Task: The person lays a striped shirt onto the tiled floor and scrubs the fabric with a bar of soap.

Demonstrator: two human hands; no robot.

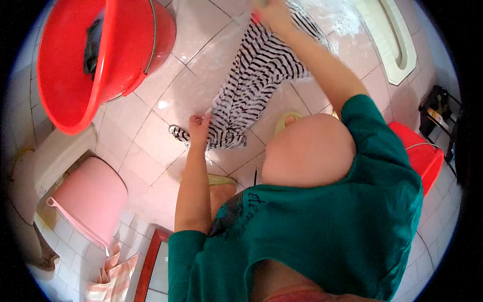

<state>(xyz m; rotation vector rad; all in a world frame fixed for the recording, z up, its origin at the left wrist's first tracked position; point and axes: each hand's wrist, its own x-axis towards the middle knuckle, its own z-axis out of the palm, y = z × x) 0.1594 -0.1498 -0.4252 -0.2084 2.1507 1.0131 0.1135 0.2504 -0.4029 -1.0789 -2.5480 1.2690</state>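
A black-and-white striped cloth [251, 85] lies stretched over the wet pink floor tiles. My left hand [199, 127] is closed on its lower left part, with a bunched end sticking out beyond the fingers. Near the top edge of the view, my right hand [271, 16] is over the cloth's upper end, blurred by motion. Something red shows beside its fingers, too smeared to make out. Whitish suds [344, 20] lie on the floor to the right of the cloth.
A large red bucket [128, 45] with dark cloth inside stands upper left. Below it is a pink tub [93, 196]. A white floor fixture [392, 40] lies upper right. Another red bucket [420, 156] is behind my right arm. My slippered feet are below the cloth.
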